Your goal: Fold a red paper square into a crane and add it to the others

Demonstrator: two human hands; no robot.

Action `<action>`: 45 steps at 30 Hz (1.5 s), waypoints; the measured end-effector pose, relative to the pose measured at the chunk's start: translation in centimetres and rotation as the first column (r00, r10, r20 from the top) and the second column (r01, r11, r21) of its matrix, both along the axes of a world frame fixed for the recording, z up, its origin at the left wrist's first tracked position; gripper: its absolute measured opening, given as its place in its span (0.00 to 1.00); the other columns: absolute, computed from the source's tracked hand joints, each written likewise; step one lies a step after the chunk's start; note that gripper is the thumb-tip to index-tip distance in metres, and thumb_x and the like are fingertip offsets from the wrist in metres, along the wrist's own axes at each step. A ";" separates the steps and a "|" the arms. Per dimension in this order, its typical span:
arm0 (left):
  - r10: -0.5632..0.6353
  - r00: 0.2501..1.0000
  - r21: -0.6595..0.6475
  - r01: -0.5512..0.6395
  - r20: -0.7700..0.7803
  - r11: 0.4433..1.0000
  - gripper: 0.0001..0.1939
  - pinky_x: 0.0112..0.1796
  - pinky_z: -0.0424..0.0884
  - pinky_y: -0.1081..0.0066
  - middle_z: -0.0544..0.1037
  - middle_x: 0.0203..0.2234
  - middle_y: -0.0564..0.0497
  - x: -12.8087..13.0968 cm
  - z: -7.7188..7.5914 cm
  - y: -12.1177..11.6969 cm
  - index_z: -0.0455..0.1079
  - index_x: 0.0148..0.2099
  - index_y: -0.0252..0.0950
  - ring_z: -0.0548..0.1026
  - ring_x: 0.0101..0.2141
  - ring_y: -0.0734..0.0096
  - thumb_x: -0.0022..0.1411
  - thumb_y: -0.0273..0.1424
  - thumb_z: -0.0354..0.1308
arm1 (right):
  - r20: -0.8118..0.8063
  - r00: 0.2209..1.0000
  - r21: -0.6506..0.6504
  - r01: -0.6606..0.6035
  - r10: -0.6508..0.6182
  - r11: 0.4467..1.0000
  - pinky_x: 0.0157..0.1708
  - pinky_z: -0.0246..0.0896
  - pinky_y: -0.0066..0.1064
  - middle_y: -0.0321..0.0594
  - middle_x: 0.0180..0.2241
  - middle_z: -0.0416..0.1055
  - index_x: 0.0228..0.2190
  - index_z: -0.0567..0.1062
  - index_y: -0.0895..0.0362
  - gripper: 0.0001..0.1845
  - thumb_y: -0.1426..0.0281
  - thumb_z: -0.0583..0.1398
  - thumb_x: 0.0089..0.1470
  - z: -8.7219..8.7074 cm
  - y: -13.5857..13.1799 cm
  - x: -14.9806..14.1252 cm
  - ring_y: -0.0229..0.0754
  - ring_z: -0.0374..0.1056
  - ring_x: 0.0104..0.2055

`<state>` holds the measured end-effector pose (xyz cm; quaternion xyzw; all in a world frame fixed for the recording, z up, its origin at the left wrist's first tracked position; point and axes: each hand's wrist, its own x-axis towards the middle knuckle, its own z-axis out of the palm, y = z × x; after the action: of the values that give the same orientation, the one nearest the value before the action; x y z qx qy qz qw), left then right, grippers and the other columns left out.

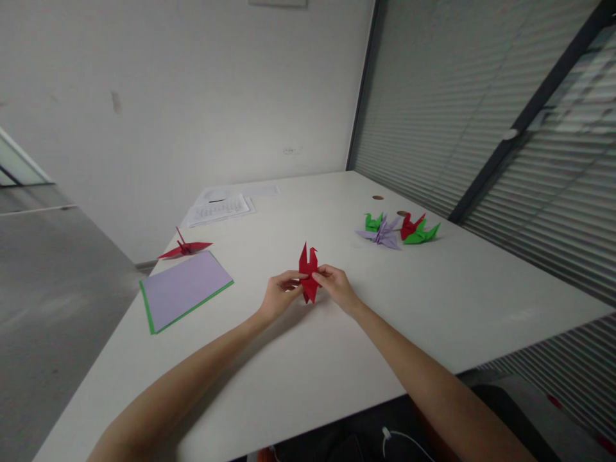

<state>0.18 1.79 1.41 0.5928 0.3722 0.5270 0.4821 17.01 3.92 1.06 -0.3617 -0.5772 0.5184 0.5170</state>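
Just above the white table, a red origami crane (308, 264) is held upright between my two hands. Its pointed tail and its neck with a bent head stick up, and its wing tips hang down. My left hand (282, 292) pinches it from the left side. From the right, my right hand (337, 287) grips it, thumb on the front face. The fingers behind the paper are partly hidden.
A red crane (185, 248) lies at the table's left edge, by a stack of lilac and green paper (187, 289). Printed sheets (221, 208) lie further back. Several folded cranes, including a lilac one (382, 234) and a green one (422, 233), sit at right near the blinds (433, 115).
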 end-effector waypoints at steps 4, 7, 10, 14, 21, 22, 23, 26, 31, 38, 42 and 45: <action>0.012 1.000 0.012 -0.012 -0.018 1.000 0.12 0.36 0.74 0.67 0.79 0.38 0.44 0.0 -0.1 0.1 0.76 0.39 0.33 0.77 0.32 0.69 0.51 0.31 0.65 | 0.014 1.000 0.004 0.006 -0.006 1.000 0.30 0.61 0.30 0.34 0.23 0.71 0.25 0.73 0.57 0.16 0.56 0.64 0.45 -0.1 0.0 0.0 0.36 0.65 0.26; 0.011 0.999 0.052 -0.008 -0.045 0.999 0.10 0.37 0.74 0.67 0.79 0.38 0.44 -0.1 -0.3 0.1 0.76 0.40 0.33 0.77 0.34 0.67 0.55 0.32 0.62 | 0.010 1.000 0.003 0.013 -0.013 1.000 0.30 0.62 0.30 0.34 0.23 0.71 0.25 0.73 0.57 0.16 0.56 0.65 0.44 -0.3 0.1 0.0 0.36 0.65 0.26; 0.058 0.990 0.177 -0.035 -0.128 0.984 0.12 0.41 0.73 0.65 0.77 0.45 0.43 -0.3 -0.5 0.0 0.74 0.44 0.35 0.75 0.43 0.64 0.61 0.32 0.56 | 0.012 0.998 0.004 0.057 -0.057 0.998 0.29 0.62 0.30 0.35 0.23 0.72 0.24 0.73 0.57 0.17 0.56 0.65 0.42 -0.5 0.3 0.0 0.37 0.66 0.26; 0.066 0.949 0.358 0.051 -0.307 0.932 0.20 0.44 0.72 0.64 0.70 0.53 0.42 -0.8 -0.9 -0.3 0.65 0.57 0.40 0.70 0.50 0.62 0.63 0.31 0.53 | 0.039 0.996 0.004 0.082 -0.082 0.997 0.29 0.62 0.30 0.36 0.23 0.73 0.24 0.73 0.57 0.17 0.56 0.66 0.41 -0.8 0.6 0.1 0.38 0.67 0.26; 0.079 0.918 0.400 0.092 -0.390 0.912 0.21 0.44 0.72 0.64 0.64 0.57 0.42 -1.0 -1.6 -0.1 0.62 0.60 0.43 0.67 0.53 0.62 0.65 0.31 0.51 | 0.006 0.999 -0.037 0.033 -0.033 0.999 0.31 0.64 0.31 0.36 0.25 0.73 0.26 0.73 0.57 0.17 0.56 0.65 0.43 -1.1 0.5 0.0 0.39 0.69 0.27; 0.078 0.916 0.397 0.093 -0.393 0.913 0.21 0.45 0.72 0.65 0.64 0.57 0.43 -0.9 -1.6 -0.1 0.62 0.60 0.43 0.67 0.53 0.62 0.65 0.31 0.51 | -0.001 1.000 -0.045 0.029 -0.029 0.999 0.31 0.65 0.32 0.36 0.25 0.73 0.26 0.73 0.57 0.17 0.56 0.66 0.42 -1.1 0.5 0.0 0.39 0.69 0.27; 0.078 0.916 0.396 0.092 -0.393 0.913 0.21 0.44 0.73 0.65 0.64 0.57 0.43 -0.9 -1.7 -0.1 0.62 0.60 0.43 0.68 0.53 0.63 0.65 0.30 0.51 | -0.007 1.000 -0.053 0.025 -0.025 0.998 0.32 0.65 0.32 0.36 0.25 0.73 0.26 0.73 0.57 0.17 0.56 0.66 0.42 -1.1 0.5 0.0 0.39 0.69 0.27; 0.079 0.918 0.401 0.091 -0.389 0.912 0.21 0.43 0.74 0.66 0.63 0.57 0.43 -0.9 -1.8 0.0 0.63 0.60 0.43 0.69 0.51 0.63 0.65 0.29 0.51 | -0.024 1.000 -0.073 0.013 -0.015 0.997 0.33 0.66 0.33 0.36 0.25 0.73 0.26 0.73 0.57 0.18 0.56 0.67 0.41 -1.3 0.6 0.0 0.39 0.70 0.27; 0.087 0.915 0.416 0.093 -0.394 0.905 0.23 0.42 0.75 0.66 0.64 0.57 0.42 -0.9 -1.9 0.0 0.62 0.60 0.43 0.71 0.50 0.63 0.63 0.28 0.53 | -0.030 0.999 -0.085 0.013 -0.016 0.996 0.34 0.67 0.33 0.36 0.25 0.73 0.26 0.74 0.57 0.18 0.55 0.67 0.40 -1.4 0.7 0.0 0.39 0.70 0.28; 0.092 0.917 0.412 0.084 -0.389 0.907 0.23 0.41 0.76 0.67 0.63 0.57 0.43 -0.9 -2.1 0.0 0.63 0.60 0.43 0.72 0.48 0.65 0.63 0.27 0.53 | -0.014 1.000 -0.074 0.008 -0.009 0.997 0.34 0.68 0.34 0.37 0.26 0.74 0.27 0.74 0.57 0.18 0.55 0.66 0.41 -1.3 0.6 0.0 0.40 0.70 0.29; 0.092 0.921 0.396 0.071 -0.379 0.916 0.21 0.41 0.76 0.67 0.63 0.57 0.42 -0.8 -2.0 -0.1 0.64 0.59 0.43 0.73 0.47 0.66 0.64 0.28 0.51 | 0.001 1.000 -0.061 0.018 -0.018 0.998 0.33 0.68 0.34 0.37 0.26 0.73 0.27 0.74 0.57 0.18 0.55 0.66 0.41 -1.2 0.5 0.0 0.40 0.70 0.28; 0.089 0.921 0.390 0.072 -0.380 0.918 0.20 0.41 0.76 0.66 0.63 0.57 0.42 -0.8 -1.8 -0.2 0.64 0.59 0.42 0.73 0.47 0.65 0.65 0.28 0.51 | -0.004 1.000 -0.060 0.013 -0.014 0.998 0.34 0.68 0.34 0.37 0.26 0.74 0.27 0.74 0.57 0.19 0.54 0.66 0.41 -1.2 0.5 0.0 0.40 0.70 0.29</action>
<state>-0.64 1.61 -0.38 0.7692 0.3490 0.4646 0.2658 16.99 4.43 -0.09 -0.3798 -0.5578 0.5327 0.5107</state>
